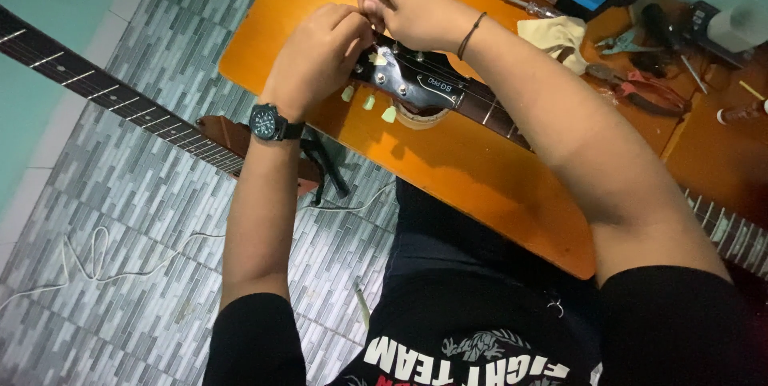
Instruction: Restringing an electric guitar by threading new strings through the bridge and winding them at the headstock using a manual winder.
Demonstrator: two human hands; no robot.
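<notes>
Glossy black guitar headstock with cream tuner pegs (412, 82) lies directly under both hands, long axis running rightward. Left hand (316, 58) fisted at its tip; right hand (404, 6) pinching narrowly above — contents indiscernible.

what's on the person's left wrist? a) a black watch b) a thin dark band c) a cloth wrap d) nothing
a: a black watch with a round dial sits on the left wrist, below the left hand at the guitar head; the thin dark band is on the right wrist, behind the right hand.
</notes>
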